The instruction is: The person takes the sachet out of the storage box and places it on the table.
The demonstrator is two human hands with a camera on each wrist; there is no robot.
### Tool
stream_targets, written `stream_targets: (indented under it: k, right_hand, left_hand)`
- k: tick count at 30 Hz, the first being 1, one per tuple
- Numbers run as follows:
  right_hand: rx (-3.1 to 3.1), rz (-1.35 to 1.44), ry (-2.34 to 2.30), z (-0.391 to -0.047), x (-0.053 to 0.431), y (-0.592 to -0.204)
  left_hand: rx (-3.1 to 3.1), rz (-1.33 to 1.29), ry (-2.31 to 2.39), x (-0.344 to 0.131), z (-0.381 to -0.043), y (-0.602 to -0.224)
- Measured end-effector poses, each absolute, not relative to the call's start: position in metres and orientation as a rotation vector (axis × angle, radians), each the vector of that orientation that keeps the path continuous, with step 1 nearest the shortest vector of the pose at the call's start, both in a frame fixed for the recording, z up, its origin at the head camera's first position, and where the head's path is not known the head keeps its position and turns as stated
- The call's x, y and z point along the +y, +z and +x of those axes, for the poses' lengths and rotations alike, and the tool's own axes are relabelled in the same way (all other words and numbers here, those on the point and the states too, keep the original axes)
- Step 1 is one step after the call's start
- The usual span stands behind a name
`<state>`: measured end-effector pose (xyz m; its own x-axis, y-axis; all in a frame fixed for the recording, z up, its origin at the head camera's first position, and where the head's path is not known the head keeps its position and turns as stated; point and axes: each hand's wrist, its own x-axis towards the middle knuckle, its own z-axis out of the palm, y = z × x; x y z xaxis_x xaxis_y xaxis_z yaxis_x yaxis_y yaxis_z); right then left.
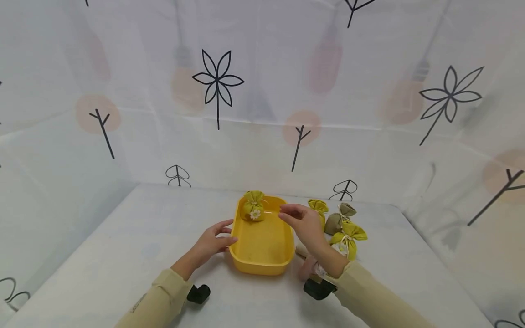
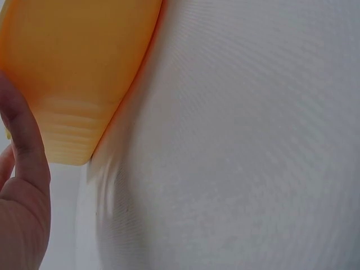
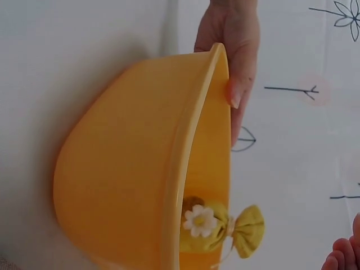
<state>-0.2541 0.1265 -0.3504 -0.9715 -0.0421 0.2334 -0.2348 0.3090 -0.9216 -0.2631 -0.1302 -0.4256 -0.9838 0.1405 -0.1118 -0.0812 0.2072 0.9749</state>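
Observation:
A yellow plastic basin (image 1: 262,243) stands in front of me. Inside it, at the back left, sits a yellow-green drawstring pouch (image 1: 253,208) with a white flower, also seen in the right wrist view as a tied pouch (image 3: 211,228). My left hand (image 1: 213,242) holds the basin's left rim, thumb over the edge and fingers along the outer wall. Above the right rim is my right hand (image 1: 303,225), its fingers loosely bent with nothing visible between them. Only its fingertips (image 3: 342,256) show in the right wrist view, apart from the pouch.
Right of the basin, a yellow pouch (image 1: 319,208), a grey-brown pouch (image 1: 335,222) and another yellow pouch (image 1: 347,238) stand close together. A pinkish pouch (image 1: 308,268) lies partly under my right forearm. A patterned white cloth (image 1: 254,155) hangs behind the white table (image 1: 164,218).

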Motion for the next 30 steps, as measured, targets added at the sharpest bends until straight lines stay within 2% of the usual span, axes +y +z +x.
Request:
stream_targets:
  k: [30]
  right_hand:
    - [-2.405, 0.192, 1.835, -0.321, 0.078, -0.358]
  left_hand:
    - [2.290, 0.037, 1.883, -0.129, -0.263, -0.424]
